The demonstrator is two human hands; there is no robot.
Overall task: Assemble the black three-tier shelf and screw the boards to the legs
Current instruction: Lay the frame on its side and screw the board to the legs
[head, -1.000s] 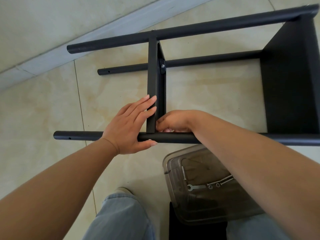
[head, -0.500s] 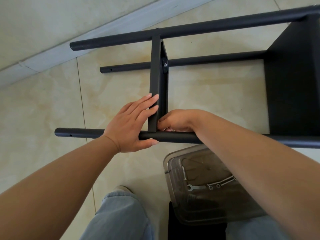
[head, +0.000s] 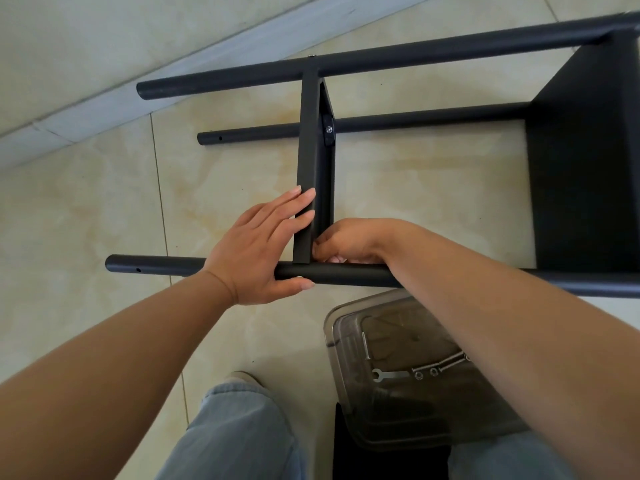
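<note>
The black shelf lies on its side on the tiled floor. Its near leg (head: 353, 274) runs left to right, with two more legs (head: 398, 60) behind. A narrow middle board (head: 310, 161) stands edge-on between the legs, and a wide board (head: 588, 161) fills the right. My left hand (head: 263, 247) lies with straight fingers against the middle board's left face, thumb under the near leg beside a screw head. My right hand (head: 349, 239) is curled in the corner where the board meets the near leg; what its fingertips hold is hidden.
A clear plastic box (head: 408, 393) with a small wrench, bolts and nuts sits on the floor just behind the near leg, under my right forearm. My jeans-clad knees fill the bottom. The wall's skirting (head: 104, 98) runs along the upper left.
Both hands keep their places at the board-and-leg joint. The view has shifted slightly; nothing else has visibly moved.
</note>
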